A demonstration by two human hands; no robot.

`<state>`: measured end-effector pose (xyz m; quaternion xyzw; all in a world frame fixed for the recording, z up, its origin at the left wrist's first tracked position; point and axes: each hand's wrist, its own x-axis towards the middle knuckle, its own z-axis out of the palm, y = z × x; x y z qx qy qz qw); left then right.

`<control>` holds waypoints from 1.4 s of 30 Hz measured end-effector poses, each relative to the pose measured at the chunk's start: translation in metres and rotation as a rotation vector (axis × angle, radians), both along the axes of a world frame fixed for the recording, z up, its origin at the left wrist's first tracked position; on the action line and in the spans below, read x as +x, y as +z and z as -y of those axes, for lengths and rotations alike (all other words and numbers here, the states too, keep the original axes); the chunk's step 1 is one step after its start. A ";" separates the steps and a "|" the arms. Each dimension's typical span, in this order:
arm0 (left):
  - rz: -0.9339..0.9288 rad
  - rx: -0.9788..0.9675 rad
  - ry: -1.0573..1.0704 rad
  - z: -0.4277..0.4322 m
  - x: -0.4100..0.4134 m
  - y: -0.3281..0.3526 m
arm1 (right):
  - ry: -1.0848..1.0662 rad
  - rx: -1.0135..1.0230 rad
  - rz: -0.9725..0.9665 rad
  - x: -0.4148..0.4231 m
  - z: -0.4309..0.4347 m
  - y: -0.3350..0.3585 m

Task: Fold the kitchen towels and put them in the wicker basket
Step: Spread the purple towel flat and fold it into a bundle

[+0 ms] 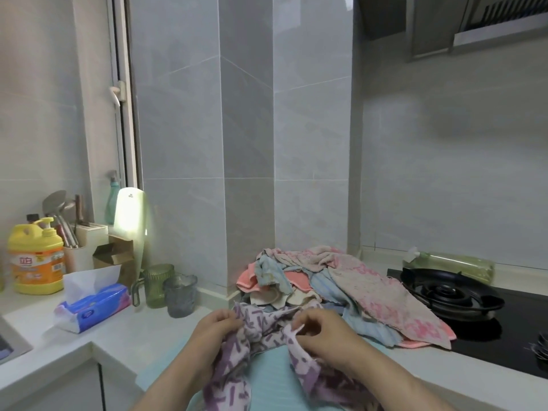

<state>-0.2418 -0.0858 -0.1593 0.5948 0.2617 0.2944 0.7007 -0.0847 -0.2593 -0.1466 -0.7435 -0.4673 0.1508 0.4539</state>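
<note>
white worktop (pixel 133 330): towel heap (pixel 341 280) beside hob (pixel 453 295); tissue pack (pixel 95 310); green glass (pixel 157 284); left grip (pixel 219 330) and right grip (pixel 323 333) each pinching purple towel (pixel 264 327).

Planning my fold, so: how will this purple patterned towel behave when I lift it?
Probably floppy: the purple towel sags and bunches between the left hand and right hand. Likely light, since finger grips alone hold it up. It may need smoothing to lie flat.

Two hands: left hand (pixel 213 333), right hand (pixel 326 333). Two cups: green cup (pixel 157 284), grey cup (pixel 180 295). One purple towel (pixel 261 324), one tissue pack (pixel 95 307), one burner (pixel 450 292).
</note>
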 end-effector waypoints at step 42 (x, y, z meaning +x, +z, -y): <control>0.257 -0.103 0.006 -0.001 0.018 -0.044 | 0.163 0.319 -0.236 -0.001 -0.085 -0.037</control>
